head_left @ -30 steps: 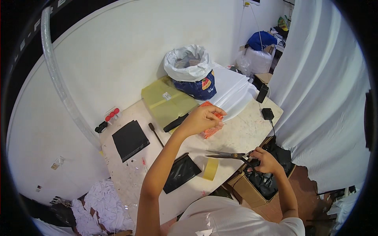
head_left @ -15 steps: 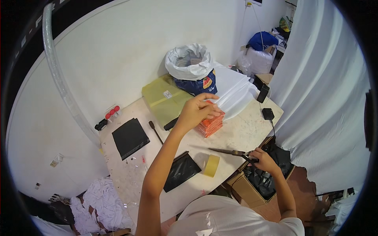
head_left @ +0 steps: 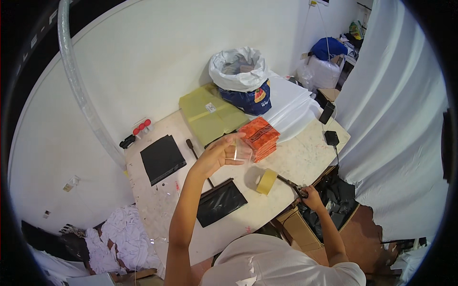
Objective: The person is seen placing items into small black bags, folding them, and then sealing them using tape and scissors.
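Note:
My left hand (head_left: 217, 155) is raised over the middle of the table, fingers curled around a piece of clear plastic film (head_left: 242, 151). Just beyond it lies a stack of orange-red packets (head_left: 260, 136). At the table's right front edge, my right hand (head_left: 312, 198) grips a pair of scissors (head_left: 290, 183) by the dark handles. Their blades point left and meet a roll of yellowish tape (head_left: 266, 182); the tips are hidden behind it. A black plastic bag (head_left: 221, 203) lies flat near my left forearm.
A black packet stack (head_left: 162, 159) and a dark-handled tool (head_left: 192, 147) lie left. Behind are a yellow-green package (head_left: 210, 114), a blue-and-white sack (head_left: 243, 88) and white sheets (head_left: 291, 102). A cardboard box of black plastic (head_left: 300, 226) stands below the right edge.
My left hand has drawn back from the orange-red packets, bringing the clear film with it. The scissors have moved against the tape roll, which has shifted slightly away from me.

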`<state>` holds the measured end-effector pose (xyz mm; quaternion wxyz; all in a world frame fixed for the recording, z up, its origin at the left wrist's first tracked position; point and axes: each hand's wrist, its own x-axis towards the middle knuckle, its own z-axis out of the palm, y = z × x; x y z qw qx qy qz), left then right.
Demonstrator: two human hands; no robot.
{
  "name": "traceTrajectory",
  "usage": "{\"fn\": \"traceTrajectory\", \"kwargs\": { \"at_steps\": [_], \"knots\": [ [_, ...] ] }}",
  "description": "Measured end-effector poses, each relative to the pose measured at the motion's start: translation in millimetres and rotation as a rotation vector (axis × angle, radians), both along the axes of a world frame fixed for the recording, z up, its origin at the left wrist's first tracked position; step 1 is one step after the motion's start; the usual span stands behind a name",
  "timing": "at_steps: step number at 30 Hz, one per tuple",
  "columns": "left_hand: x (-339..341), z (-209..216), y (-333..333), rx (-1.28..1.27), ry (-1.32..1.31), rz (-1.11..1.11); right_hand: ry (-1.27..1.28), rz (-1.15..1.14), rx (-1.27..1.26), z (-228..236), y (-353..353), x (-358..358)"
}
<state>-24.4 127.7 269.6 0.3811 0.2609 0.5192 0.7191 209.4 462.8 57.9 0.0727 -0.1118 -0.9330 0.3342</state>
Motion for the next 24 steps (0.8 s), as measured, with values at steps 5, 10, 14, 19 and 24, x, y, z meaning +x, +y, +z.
{"fn": "traceTrajectory", "kwargs": {
  "at_steps": [5,10,14,19,24],
  "knots": [
    [8.7,-12.3,-18.6,0.099,-0.095,-0.040,0.042,0.121,0.128,7.0,4.6,-10.5],
    [28.1,-15.7,-39.0,0.086,-0.071,-0.029,0.177,-0.055,-0.330,86.7,-69.5,-40.1],
    [52.6,-25.5,-66.8,0.066,-0.013,-0.119,-0.274,0.194,-1.445,106.5,-144.4,-68.9],
    [92.0,-35.6,-88.7,-0.028,0.072,-0.177,-0.576,0.386,-1.740,102.6,-206.8,-94.4],
    [126.4,-32.3,-115.7,-0.215,0.100,-0.139,-0.563,0.335,-1.549,65.4,-220.1,-109.3]
  ]
}}
